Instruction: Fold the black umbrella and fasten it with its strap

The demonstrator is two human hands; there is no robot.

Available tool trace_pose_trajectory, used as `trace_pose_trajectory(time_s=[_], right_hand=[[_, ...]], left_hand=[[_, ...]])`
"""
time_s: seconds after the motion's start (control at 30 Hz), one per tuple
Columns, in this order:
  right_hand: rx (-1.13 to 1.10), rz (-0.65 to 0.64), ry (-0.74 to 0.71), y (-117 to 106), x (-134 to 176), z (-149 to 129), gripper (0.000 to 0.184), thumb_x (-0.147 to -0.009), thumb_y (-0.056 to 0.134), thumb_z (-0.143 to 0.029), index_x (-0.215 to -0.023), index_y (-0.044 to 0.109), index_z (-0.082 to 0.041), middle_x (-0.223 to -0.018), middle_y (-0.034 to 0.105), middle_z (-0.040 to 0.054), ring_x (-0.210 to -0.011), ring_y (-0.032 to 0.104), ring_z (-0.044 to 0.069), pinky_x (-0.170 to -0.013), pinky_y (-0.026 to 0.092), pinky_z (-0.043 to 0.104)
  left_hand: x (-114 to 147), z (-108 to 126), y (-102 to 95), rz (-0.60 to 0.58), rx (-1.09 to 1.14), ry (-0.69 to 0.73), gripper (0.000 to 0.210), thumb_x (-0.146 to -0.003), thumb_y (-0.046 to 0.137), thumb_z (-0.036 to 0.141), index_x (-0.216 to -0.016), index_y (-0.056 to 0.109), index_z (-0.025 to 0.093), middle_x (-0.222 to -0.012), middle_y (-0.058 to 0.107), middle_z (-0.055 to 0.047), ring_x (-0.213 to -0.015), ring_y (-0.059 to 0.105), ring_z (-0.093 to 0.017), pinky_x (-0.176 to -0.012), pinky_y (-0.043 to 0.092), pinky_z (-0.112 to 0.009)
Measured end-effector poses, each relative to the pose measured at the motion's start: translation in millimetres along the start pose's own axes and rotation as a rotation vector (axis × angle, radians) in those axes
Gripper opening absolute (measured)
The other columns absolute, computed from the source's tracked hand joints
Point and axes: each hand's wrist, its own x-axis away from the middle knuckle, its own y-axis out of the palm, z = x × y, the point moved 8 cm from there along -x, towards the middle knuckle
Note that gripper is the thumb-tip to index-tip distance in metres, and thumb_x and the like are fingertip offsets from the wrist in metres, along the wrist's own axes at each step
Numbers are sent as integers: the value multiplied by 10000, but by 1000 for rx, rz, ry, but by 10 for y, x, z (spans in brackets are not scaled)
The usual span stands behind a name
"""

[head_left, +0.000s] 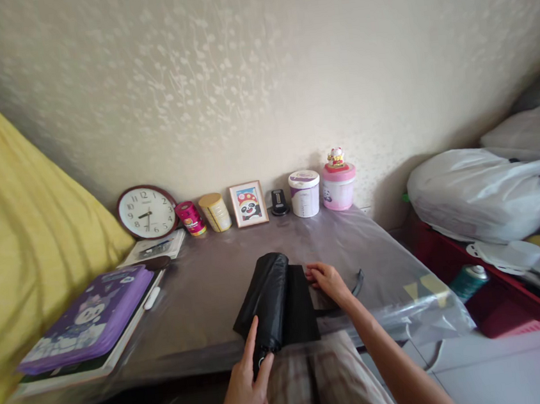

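A black folding umbrella (pixel 266 305), partly rolled, lies on the near edge of the table. Its handle end points towards me, and a flat black flap (pixel 301 308) of cloth spreads to its right. My left hand (pixel 249 374) is closed around the handle end, with the index finger stretched along the rolled cloth. At the upper right edge of the flap, my right hand (pixel 327 283) has its fingers bent together against the cloth. A thin black strap (pixel 358 281) passes beneath the right wrist and sticks out beyond it.
Along the wall stand a clock (pixel 147 213), a pink can (pixel 191 218), a yellow tin (pixel 215 212), a picture frame (pixel 249 204) and two tubs (pixel 305 194). A purple case (pixel 89 317) lies on books at left. White bags (pixel 481 192) and a red bin (pixel 503 306) stand right.
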Motion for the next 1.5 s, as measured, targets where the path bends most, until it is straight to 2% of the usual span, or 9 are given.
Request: trace_pose_trajectory(time_s=[0.23, 0.4, 0.67, 0.83, 0.97, 1.13, 1.2, 1.33, 1.5], right_hand=[[-179, -98, 94, 209, 157, -96, 259, -778, 454, -160, -1005, 573, -124, -785, 630, 41, -656, 616, 107, -540, 513, 205], [-320, -220, 115, 364, 309, -207, 273, -803, 445, -201, -1057, 521, -136, -786, 614, 28, -599, 595, 89, -538, 515, 214], [-275, -286, 134, 492, 374, -250, 238, -834, 419, -252, -1030, 519, -161, -772, 582, 19, -587, 574, 88, -528, 497, 214], [53, -171, 16, 398, 360, -234, 373, -831, 408, -466, -889, 585, -144, -696, 550, 20, -582, 530, 127, -495, 429, 230], [288, -103, -87, 367, 383, -249, 446, -814, 395, -547, -769, 587, -147, -591, 504, 11, -594, 508, 156, -532, 390, 247], [318, -26, -167, 348, 367, -227, 376, -774, 470, -515, -769, 584, -156, -647, 555, 26, -670, 537, 177, -597, 398, 261], [351, -17, -174, 351, 344, -189, 362, -761, 475, -505, -749, 565, -155, -645, 544, 26, -647, 522, 173, -586, 383, 267], [374, -24, -167, 363, 299, -99, 340, -728, 476, -503, -692, 509, -167, -603, 494, 7, -570, 463, 148, -540, 335, 263], [348, -10, -185, 347, 278, -62, 321, -704, 493, -490, -651, 496, -173, -565, 470, -10, -540, 437, 136, -517, 320, 257]], left_hand=[[24, 5, -6, -45, 93, -88, 721, -847, 392, 533, -1412, -24, 365, -557, 455, 92, -365, 466, -81, -342, 391, -178], [42, 29, -6, -63, 123, -123, 741, -847, 392, 534, -1410, -58, 361, -592, 455, 85, -377, 473, -71, -345, 382, -164], [64, 49, -3, -89, 140, -128, 735, -859, 375, 517, -1406, -88, 356, -614, 461, 81, -377, 477, -71, -349, 379, -169], [51, 41, -11, -61, 102, -121, 700, -867, 370, 509, -1408, -52, 369, -596, 458, 83, -379, 478, -73, -346, 382, -165], [22, 21, -1, -27, 49, -61, 705, -863, 367, 531, -1417, -26, 342, -548, 456, 88, -349, 457, -76, -336, 394, -172], [17, 3, 15, -2, 21, -27, 704, -870, 357, 519, -1426, -16, 299, -479, 413, 98, -344, 462, -88, -333, 389, -161], [26, 24, 8, 4, 5, -27, 690, -878, 346, 509, -1428, -8, 288, -513, 461, 78, -347, 467, -84, -333, 382, -156], [49, 91, 5, -16, -15, -31, 675, -884, 331, 504, -1428, -16, 303, -717, 611, 1, -354, 478, -74, -350, 401, -177], [52, 140, -7, -16, 2, 22, 680, -888, 345, 462, -1439, 12, 245, -661, 619, -11, -363, 483, -89, -428, 429, -198]])
